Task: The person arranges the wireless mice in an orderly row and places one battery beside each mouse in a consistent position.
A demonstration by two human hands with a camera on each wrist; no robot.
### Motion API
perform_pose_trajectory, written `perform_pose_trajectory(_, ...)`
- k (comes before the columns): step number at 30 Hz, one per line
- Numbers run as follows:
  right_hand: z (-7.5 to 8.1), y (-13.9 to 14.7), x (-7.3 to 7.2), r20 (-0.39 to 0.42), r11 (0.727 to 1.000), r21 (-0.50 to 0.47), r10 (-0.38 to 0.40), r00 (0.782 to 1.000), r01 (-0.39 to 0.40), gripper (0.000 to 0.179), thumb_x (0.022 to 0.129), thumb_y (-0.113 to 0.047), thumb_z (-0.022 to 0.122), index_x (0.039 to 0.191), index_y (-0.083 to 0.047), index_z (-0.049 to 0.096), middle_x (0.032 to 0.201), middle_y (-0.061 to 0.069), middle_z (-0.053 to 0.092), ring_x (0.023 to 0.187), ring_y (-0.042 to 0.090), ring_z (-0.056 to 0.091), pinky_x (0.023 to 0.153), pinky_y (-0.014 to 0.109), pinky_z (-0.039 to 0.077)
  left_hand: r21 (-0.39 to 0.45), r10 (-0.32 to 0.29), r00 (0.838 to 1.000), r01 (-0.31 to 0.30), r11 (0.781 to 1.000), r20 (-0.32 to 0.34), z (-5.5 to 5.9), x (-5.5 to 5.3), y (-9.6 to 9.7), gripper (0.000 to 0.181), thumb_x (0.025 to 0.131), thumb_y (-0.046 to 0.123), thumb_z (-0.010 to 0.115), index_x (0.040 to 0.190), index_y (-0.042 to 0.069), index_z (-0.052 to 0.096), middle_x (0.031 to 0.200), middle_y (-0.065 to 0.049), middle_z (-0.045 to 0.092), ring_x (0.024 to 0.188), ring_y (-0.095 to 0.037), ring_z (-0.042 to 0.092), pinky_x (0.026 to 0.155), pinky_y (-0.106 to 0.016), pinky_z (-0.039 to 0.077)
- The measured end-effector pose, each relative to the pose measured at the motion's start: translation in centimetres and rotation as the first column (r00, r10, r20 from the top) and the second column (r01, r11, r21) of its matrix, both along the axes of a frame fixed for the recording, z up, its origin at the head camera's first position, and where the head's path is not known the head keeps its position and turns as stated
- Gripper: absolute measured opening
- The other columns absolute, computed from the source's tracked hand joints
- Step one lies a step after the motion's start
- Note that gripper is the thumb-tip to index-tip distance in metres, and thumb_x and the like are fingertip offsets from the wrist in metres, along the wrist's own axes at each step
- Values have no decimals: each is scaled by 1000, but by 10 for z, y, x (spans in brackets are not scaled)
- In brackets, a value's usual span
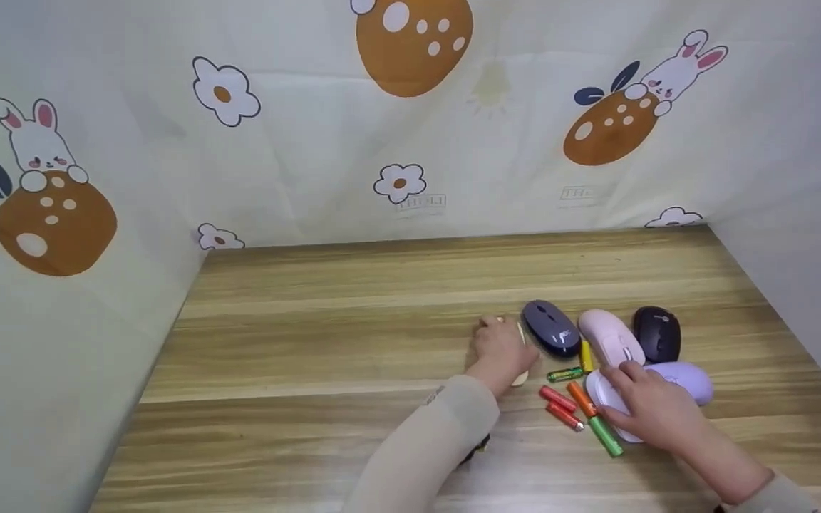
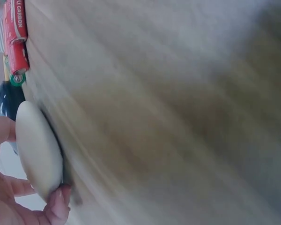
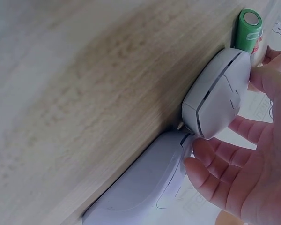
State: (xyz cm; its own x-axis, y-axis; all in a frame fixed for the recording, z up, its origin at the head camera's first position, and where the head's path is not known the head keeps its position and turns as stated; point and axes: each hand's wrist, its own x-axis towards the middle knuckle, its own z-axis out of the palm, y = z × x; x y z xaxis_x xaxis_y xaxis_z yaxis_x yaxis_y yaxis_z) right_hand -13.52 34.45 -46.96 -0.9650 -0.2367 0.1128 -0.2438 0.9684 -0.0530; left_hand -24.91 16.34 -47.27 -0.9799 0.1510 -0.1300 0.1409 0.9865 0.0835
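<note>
My left hand (image 1: 502, 349) grips a cream computer mouse (image 2: 37, 145) by its edges, thumb on one side and fingers on the other. From the head view the hand covers most of that mouse. To the right, my right hand (image 1: 656, 410) holds a white mouse (image 3: 220, 98) between thumb and fingers, close over the tabletop. A lavender mouse (image 1: 692, 381) lies right beside it, with my fingertips near its end in the right wrist view. Between the hands lie two red batteries (image 1: 558, 397), an orange one (image 1: 581, 399) and a green one (image 1: 605, 436).
Behind the hands sit a dark grey mouse (image 1: 551, 329), a pink mouse (image 1: 610, 338) and a black mouse (image 1: 658, 335). A yellow battery (image 1: 586, 356) and a green-and-yellow battery (image 1: 565, 374) lie among them. Printed cloth (image 1: 311, 157) walls the wooden table (image 1: 296, 342).
</note>
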Motion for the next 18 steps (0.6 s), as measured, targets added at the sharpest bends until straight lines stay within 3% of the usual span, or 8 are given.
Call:
perform_pose_trajectory(6, 1, 0, 1, 12, 1000, 1, 3, 1000, -3, 53, 74, -36, 70, 113, -3, 59, 100, 18, 57, 75, 32, 58, 54, 43, 49, -49, -31, 1000, 30, 998, -4, 7, -8, -18, 63, 77, 57, 58, 117, 9, 52, 110, -19, 52, 82, -20, 54, 58, -28, 43)
perform_pose_trajectory(10, 2, 0, 1, 27, 1000, -2, 0, 1000, 0, 53, 74, -36, 70, 114, -3, 59, 101, 18, 57, 77, 33, 58, 55, 44, 49, -25, -19, 999, 20, 999, 27, 12, -17, -39, 64, 77, 55, 61, 117, 7, 53, 110, -20, 53, 90, -22, 55, 63, -29, 46)
perform_pose_trajectory(14, 1, -1, 2, 42, 1000, -8, -8, 999, 9, 54, 74, -37, 70, 115, -3, 58, 103, 20, 57, 79, 34, 58, 57, 46, 49, 100, 1, 999, -6, 995, 47, 20, -24, -68, 54, 78, 43, 65, 113, 3, 54, 105, -21, 52, 85, -24, 56, 65, -31, 50)
perform_pose_trajectory(18, 1, -1, 3, 32, 1000, -10, -11, 999, 11, 54, 74, -36, 70, 115, -3, 58, 102, 19, 57, 79, 35, 58, 57, 46, 49, 220, 57, 996, -71, 973, 70, 28, -33, -103, 55, 79, 37, 66, 117, 1, 51, 106, -24, 47, 80, -27, 58, 66, -35, 52)
